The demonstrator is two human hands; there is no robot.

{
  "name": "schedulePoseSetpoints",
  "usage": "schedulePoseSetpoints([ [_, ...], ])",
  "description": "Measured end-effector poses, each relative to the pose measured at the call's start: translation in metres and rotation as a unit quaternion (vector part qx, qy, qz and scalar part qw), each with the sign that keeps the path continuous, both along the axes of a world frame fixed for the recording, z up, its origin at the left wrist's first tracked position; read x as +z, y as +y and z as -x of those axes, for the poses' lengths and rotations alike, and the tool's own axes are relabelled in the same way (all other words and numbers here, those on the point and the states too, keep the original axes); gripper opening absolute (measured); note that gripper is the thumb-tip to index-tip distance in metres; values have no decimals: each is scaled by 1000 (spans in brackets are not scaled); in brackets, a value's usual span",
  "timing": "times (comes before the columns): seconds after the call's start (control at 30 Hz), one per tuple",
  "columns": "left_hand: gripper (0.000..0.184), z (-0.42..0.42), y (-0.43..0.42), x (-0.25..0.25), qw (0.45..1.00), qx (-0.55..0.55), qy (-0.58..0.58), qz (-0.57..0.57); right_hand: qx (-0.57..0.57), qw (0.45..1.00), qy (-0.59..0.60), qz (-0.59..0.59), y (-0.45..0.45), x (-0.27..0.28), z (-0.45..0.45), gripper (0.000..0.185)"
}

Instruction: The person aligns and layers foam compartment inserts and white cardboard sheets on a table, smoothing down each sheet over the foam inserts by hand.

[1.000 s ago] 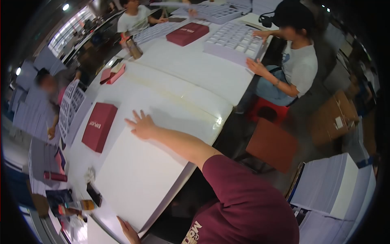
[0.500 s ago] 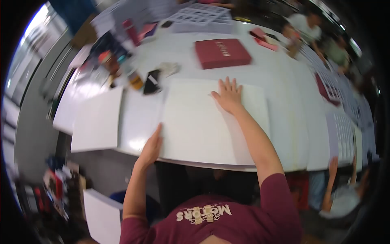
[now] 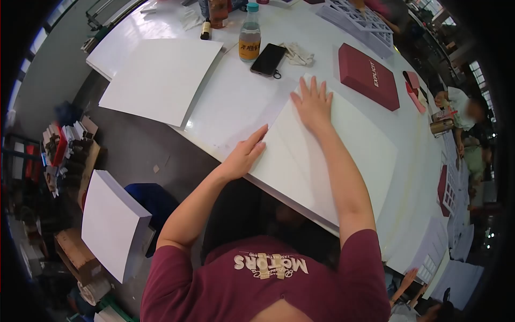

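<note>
A broad white sheet (image 3: 295, 161), perhaps the top of a thin stack, lies on the white table in front of me. My right hand (image 3: 314, 104) is pressed flat on its far part, fingers spread. Along the sheet's left edge rests my left hand (image 3: 245, 154), its fingers stretched out and touching the side. Neither hand grips anything. Just beyond the right hand is a dark red box (image 3: 369, 76) marked "EXPLICIT". A black phone (image 3: 269, 59) and a crumpled whitish cloth or tissue (image 3: 298, 55) lie past the left hand.
Another white stack (image 3: 161, 80) sits at the table's left, slightly over the edge. A bottle (image 3: 250, 37) with a yellow label stands near the phone. White gridded trays (image 3: 359, 24) are at the back. A further white stack (image 3: 115, 225) is low at left. People work at right.
The view has swung left, so the table appears turned and the left stacks show more fully. Both hands keep about the same places on the white sheet.
</note>
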State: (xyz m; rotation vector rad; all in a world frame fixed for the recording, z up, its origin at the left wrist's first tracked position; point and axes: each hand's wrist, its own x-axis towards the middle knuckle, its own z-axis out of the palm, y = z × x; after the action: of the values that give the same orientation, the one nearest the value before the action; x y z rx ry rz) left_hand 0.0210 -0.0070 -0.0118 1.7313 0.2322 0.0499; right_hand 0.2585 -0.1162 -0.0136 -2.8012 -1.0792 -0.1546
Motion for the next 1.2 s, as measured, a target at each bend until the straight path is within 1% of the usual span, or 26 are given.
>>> schedulePoseSetpoints([
  [0.03, 52, 0, 1, -4, 1000, 1, 2, 30, 15, 1000, -6, 6, -7, 1, 16, 67],
  [0.1, 52, 0, 2, -11, 996, -2, 8, 91, 83, 996, -17, -5, -23, 3, 64, 68],
  [0.13, 51, 2, 0, -4, 992, 9, 21, 127, 125, 992, -25, -13, -32, 5, 92, 69],
  [0.17, 52, 3, 0, -7, 991, 15, 16, 132, 166, 985, -36, -21, -42, 8, 119, 71],
  [0.23, 53, -4, 5, -17, 991, 18, -10, 133, 209, 978, -5, -9, -60, 14, 159, 72],
  [0.27, 52, -2, 6, -17, 993, 18, -22, 110, 218, 976, 25, -18, -69, 21, 169, 71],
  [0.3, 51, -2, 5, -17, 993, 20, -25, 116, 225, 972, 56, -26, -79, 28, 171, 71],
  [0.33, 50, 0, 1, -13, 986, 30, -22, 161, 205, 977, 51, -22, -90, 33, 164, 70],
  [0.4, 49, 0, -2, -7, 985, 26, -11, 169, 169, 984, 51, -19, -109, 24, 147, 69],
  [0.5, 48, 2, 1, -15, 988, 34, -2, 148, -5, 999, 33, 24, -157, 18, 94, 68],
  [0.57, 48, 0, 3, -15, 990, 36, -8, 133, -115, 992, 42, 26, -206, 19, 63, 66],
  [0.6, 48, 1, 2, -13, 991, 36, -10, 130, -152, 987, 39, 32, -234, 16, 49, 66],
  [0.63, 48, 1, 1, -12, 991, 35, -12, 128, -187, 981, 37, 39, -262, 13, 40, 66],
  [0.7, 49, -1, 3, -16, 990, 37, -13, 137, -274, 958, 78, 30, -312, 15, 29, 66],
  [0.77, 50, -2, 4, -20, 987, 35, -11, 156, -360, 913, 166, -96, -375, -17, 5, 66],
  [0.83, 50, -1, 2, -12, 987, 33, -9, 159, -454, 873, 163, -70, -438, -53, 9, 66],
  [0.9, 50, 2, 0, -6, 986, 33, -5, 164, -444, 891, 86, 40, -465, -38, 64, 67],
  [1.0, 51, -3, 6, -12, 980, 17, -4, 197, -503, 862, 66, 5, -483, -51, 76, 68],
  [1.03, 51, -3, 7, -10, 979, 12, 3, 204, -501, 863, 66, 2, -481, -51, 81, 68],
  [1.13, 48, -17, 30, -21, 985, 26, -8, 170, -504, 862, 57, -5, -479, -46, 82, 67],
  [1.2, 46, -28, 44, -21, 996, 85, -18, 29, -511, 858, 51, -8, -477, -48, 81, 66],
])
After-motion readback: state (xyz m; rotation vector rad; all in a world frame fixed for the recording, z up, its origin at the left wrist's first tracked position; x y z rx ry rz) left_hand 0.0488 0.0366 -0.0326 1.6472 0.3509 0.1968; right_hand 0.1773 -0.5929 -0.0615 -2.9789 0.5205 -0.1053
